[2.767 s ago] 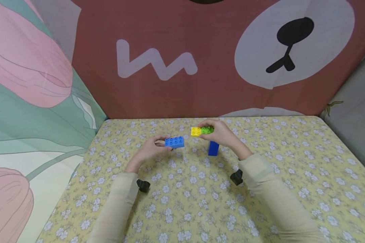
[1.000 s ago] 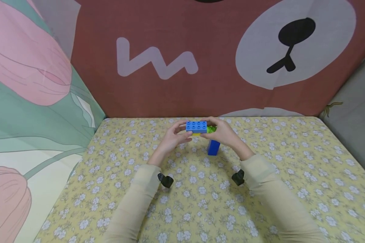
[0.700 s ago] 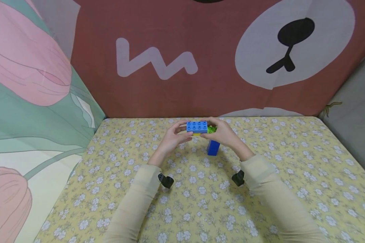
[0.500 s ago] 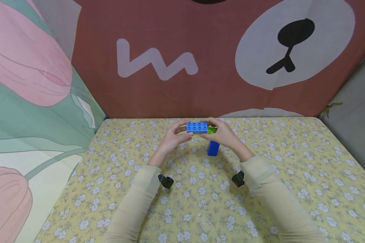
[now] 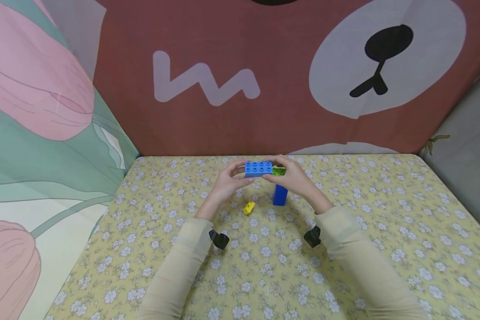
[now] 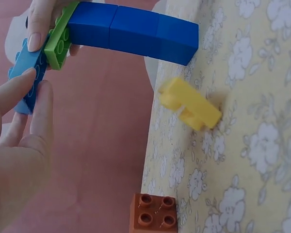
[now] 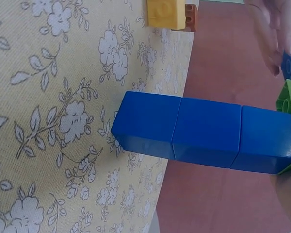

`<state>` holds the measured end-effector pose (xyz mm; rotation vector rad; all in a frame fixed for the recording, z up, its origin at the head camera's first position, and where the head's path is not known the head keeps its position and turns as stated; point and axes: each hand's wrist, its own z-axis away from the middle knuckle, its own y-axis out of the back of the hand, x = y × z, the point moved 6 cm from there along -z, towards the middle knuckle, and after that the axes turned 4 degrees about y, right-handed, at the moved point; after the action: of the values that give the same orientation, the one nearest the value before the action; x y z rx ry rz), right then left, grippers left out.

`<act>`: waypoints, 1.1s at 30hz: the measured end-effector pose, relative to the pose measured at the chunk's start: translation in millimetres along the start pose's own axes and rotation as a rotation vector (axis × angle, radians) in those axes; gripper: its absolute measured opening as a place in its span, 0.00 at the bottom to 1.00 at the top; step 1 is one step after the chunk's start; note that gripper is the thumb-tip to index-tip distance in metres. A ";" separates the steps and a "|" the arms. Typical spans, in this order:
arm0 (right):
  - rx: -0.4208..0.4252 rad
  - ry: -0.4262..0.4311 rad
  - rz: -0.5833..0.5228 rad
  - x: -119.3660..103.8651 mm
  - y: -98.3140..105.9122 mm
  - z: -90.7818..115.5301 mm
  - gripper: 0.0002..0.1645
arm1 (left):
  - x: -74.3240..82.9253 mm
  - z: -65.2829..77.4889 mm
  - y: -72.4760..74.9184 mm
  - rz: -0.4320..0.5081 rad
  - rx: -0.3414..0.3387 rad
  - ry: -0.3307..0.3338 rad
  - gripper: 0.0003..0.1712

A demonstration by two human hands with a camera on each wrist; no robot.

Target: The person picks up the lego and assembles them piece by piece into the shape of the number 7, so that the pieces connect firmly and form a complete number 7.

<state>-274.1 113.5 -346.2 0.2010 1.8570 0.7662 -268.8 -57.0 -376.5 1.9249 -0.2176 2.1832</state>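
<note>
My left hand (image 5: 226,180) pinches the left end of a light blue eight-stud toy brick (image 5: 258,169), thumb in front and fingers behind. At the brick's other end, my right hand (image 5: 290,175) grips it near a green brick (image 5: 279,171). That green brick caps a tower of dark blue bricks (image 7: 208,131), three stacked, standing on the table. In the left wrist view the light blue brick overhangs the green one, its underside showing. A small yellow brick (image 5: 249,208) is below the hands, tilted and blurred in the left wrist view.
A flowered yellow cloth (image 5: 264,266) covers the table. A reddish-brown four-stud brick (image 6: 154,213) stands on it in the left wrist view, out of sight in the head view. Behind the table hangs a reddish-brown printed cloth (image 5: 224,124).
The left hand brought the light blue brick rightward over the yellow and green ones. Since half a second ago the yellow brick has dropped from beneath it toward the table; both hands stay in place.
</note>
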 end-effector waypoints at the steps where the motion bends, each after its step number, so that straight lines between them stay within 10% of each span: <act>1: 0.000 0.000 0.002 -0.4 0.1 0.2 0.28 | -1.0 0.3 0.2 -0.005 0.000 0.006 0.32; 11: 0.008 -0.034 0.002 -0.7 0.8 2.7 0.28 | -8.9 2.7 -0.5 -0.132 -0.053 0.072 0.34; 20: 0.016 -0.065 0.004 3.6 8.9 6.9 0.29 | -28.2 0.6 -4.1 -0.456 -0.189 0.044 0.26; 33: 0.032 -0.121 -0.021 15.9 18.2 10.5 0.32 | -41.9 4.1 -13.2 -0.606 -0.333 0.082 0.28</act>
<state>-275.3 139.5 -350.1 0.2424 1.7551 0.6957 -256.6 -48.2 -417.9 1.4688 0.0199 1.6924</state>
